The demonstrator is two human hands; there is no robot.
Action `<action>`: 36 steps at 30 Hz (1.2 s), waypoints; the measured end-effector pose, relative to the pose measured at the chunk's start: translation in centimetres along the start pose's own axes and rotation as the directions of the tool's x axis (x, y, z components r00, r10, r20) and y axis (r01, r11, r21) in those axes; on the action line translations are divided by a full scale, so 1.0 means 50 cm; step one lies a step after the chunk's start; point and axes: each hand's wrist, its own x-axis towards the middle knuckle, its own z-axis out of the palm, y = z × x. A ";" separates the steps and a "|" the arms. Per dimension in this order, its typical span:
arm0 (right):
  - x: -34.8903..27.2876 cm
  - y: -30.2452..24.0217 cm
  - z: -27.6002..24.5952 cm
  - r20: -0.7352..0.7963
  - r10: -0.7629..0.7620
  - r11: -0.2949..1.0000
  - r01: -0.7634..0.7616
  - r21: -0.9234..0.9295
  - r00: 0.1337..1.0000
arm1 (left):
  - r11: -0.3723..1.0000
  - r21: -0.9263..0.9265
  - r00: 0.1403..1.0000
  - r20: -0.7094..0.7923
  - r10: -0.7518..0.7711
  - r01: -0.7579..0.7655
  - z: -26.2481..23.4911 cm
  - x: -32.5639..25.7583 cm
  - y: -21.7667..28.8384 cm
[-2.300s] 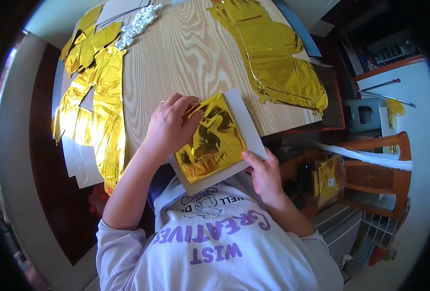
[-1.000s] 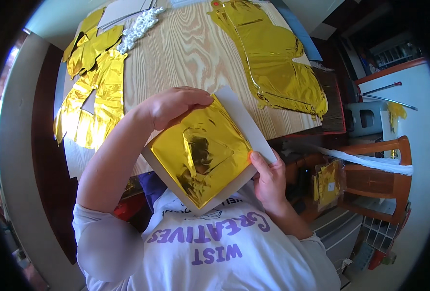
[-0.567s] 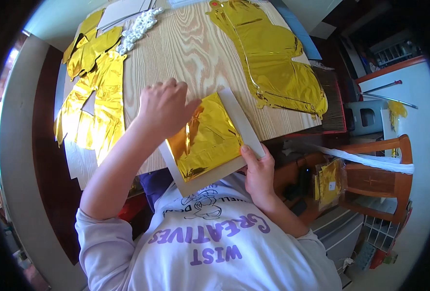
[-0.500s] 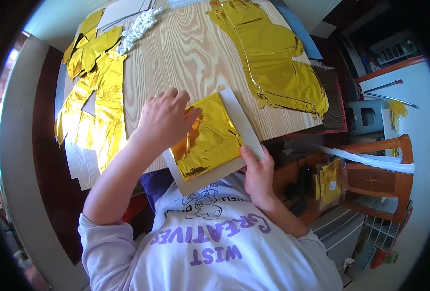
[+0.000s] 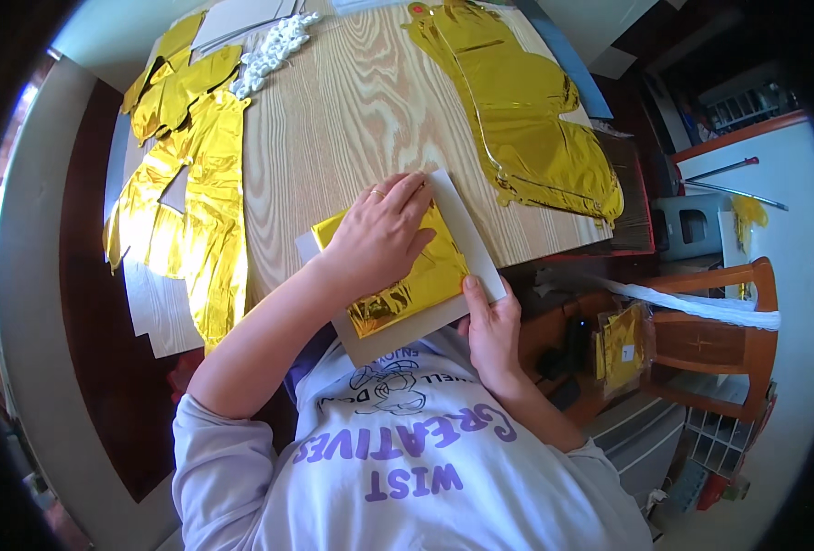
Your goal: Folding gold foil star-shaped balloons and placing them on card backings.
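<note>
A folded packet of shiny gold foil (image 5: pixel 439 275) lies on a grey-white card (image 5: pixel 370 347) that is tilted at the table's near edge, in front of my body. My left hand (image 5: pixel 384 225) rests flat across the upper part of the foil, its fingers stretched toward the card's far edge. It hides part of the foil beneath it. At the card's right edge my right hand (image 5: pixel 494 326) grips the card, with the thumb on top by the foil's corner and the fingers mostly hidden below.
A flat gold foil balloon (image 5: pixel 526 110) lies on the wooden tabletop (image 5: pixel 333 119) at right. Several gold foil pieces (image 5: pixel 214 174) spread along the left, beside white looped bundles (image 5: pixel 274 55) and grey cards (image 5: pixel 241 20). A wooden chair (image 5: pixel 701 363) holds white strands (image 5: pixel 701 305).
My left hand has come down from above the foil's left edge and moved right, now flat on it. The foil looks smoother under it. My right hand keeps its grip on the card.
</note>
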 end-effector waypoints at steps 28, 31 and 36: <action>0.007 -0.009 0.012 0.044 0.099 0.955 -0.107 0.276 0.994 | 0.987 0.154 0.981 0.195 0.014 -0.045 0.004 -0.022 -0.031; 0.015 -0.012 -0.015 0.081 0.143 0.983 -0.151 0.109 0.986 | 0.985 0.161 0.980 0.196 0.032 -0.064 0.006 -0.025 -0.035; 0.033 -0.105 -0.069 0.016 -0.428 0.526 0.264 -0.808 0.903 | 0.988 0.147 0.982 0.189 0.021 -0.049 0.004 -0.026 -0.036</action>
